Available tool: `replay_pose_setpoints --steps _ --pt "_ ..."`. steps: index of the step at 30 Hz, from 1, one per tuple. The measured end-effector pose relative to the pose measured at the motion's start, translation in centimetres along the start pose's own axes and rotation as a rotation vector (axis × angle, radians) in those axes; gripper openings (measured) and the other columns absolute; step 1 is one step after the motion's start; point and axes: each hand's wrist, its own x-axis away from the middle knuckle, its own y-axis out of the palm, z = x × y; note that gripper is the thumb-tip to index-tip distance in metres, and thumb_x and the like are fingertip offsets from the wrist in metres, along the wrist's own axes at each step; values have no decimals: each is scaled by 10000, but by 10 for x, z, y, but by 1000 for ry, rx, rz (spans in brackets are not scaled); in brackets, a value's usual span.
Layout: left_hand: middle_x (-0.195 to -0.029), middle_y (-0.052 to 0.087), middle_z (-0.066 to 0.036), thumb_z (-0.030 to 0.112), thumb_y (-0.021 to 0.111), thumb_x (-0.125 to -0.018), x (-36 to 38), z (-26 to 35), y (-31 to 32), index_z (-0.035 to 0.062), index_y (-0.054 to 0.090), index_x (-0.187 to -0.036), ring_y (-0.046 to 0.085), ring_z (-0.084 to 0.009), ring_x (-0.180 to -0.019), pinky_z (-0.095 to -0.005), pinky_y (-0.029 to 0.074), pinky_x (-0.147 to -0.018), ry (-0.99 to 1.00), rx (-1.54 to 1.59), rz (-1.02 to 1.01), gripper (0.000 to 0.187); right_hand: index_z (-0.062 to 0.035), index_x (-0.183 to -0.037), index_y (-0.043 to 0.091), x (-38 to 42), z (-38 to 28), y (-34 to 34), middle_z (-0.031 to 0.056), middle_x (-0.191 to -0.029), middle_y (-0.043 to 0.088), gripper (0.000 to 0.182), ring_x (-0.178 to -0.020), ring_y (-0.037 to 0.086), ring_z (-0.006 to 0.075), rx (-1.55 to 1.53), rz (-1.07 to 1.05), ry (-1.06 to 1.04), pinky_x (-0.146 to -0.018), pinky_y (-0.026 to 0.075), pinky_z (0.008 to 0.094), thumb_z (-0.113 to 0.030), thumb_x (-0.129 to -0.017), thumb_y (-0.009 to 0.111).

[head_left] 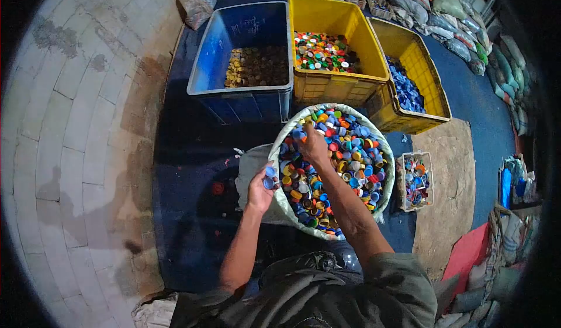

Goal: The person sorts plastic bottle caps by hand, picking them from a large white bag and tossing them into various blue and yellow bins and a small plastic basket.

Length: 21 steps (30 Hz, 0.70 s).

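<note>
A round tub with a pale sack-cloth rim (390, 173) stands in front of me, heaped with bottle caps (356, 170) in many colours. At its left edge, my left hand (260, 193) is closed around a few light blue bottle caps (269, 179). My right hand (314, 145) reaches across the heap to its upper left part. The fingers there are bent together over the caps, and whatever they pinch is too small and covered to name.
Behind the tub stand a blue crate (239, 97) with yellowish caps, a yellow crate (339, 78) with mixed caps and another yellow crate (409, 119) with blue caps. A small white basket (430, 179) is to the right. Filled sacks (453, 27) line the far right; a block wall (87, 123) is left.
</note>
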Motion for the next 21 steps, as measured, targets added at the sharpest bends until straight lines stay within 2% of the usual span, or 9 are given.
replay_pose_setpoints --steps 4,7,8,11,12,15,16,19,21 --pt "-1025 591 -79 268 474 -928 15 -5 -7 56 505 -1257 583 -187 -809 -341 503 -689 4 40 39 393 -46 -1080 473 -11 -15 4 176 -954 646 452 -808 649 346 177 -76 -14 -656 501 457 -252 -742 690" --pt "-1037 591 -81 271 474 -927 24 -7 -10 53 502 -1255 584 -190 -817 -346 508 -693 -17 88 42 395 -49 -1096 466 -15 -20 9 174 -955 651 493 -814 654 341 226 -148 83 -643 507 458 -290 -733 696" --pt "-1047 589 -84 277 472 -928 26 -8 -12 52 499 -1255 582 -195 -816 -347 506 -700 -23 81 54 398 -37 -1117 469 -14 -14 16 189 -890 659 518 -811 649 355 225 -130 56 -644 485 462 -288 -729 704" --pt "-1068 585 -85 300 460 -935 25 -13 -17 52 499 -1252 577 -197 -825 -347 503 -710 -40 80 27 405 -42 -1116 464 -10 -20 10 193 -914 655 525 -841 641 370 141 -79 94 -675 488 456 -293 -724 707" --pt "-1073 585 -84 314 439 -941 26 -13 -11 51 505 -1234 571 -196 -841 -352 492 -734 -32 70 4 400 -35 -1096 491 -7 -18 7 198 -946 647 507 -841 640 369 57 -63 131 -690 491 441 -287 -722 722" --pt "-1066 590 -79 322 424 -943 19 -18 3 53 517 -1208 568 -192 -862 -352 480 -749 -50 18 30 388 -16 -1099 521 6 0 9 204 -934 653 500 -809 653 334 -278 220 118 -662 499 421 -300 -743 727" --pt "-1060 597 -73 330 426 -943 16 -21 7 61 525 -1190 568 -194 -867 -353 469 -762 -56 -16 23 378 -6 -1097 562 14 -9 -7 142 -861 653 449 -729 634 266 -394 247 251 -623 488 371 -280 -778 718" --pt "-1053 606 -63 348 434 -944 5 -33 24 70 530 -1185 571 -192 -879 -354 468 -759 -91 -39 -98 380 -8 -1090 578 46 -9 -47 64 -797 626 392 -661 586 202 -905 168 625 -570 461 315 -260 -812 690" --pt "-1025 623 -69 350 431 -950 -4 -47 39 74 539 -1163 591 -196 -909 -357 478 -742 -133 -57 -134 365 -32 -1068 588 76 4 -64 35 -809 605 313 -655 556 179 -1323 228 820 -543 444 288 -261 -859 629"
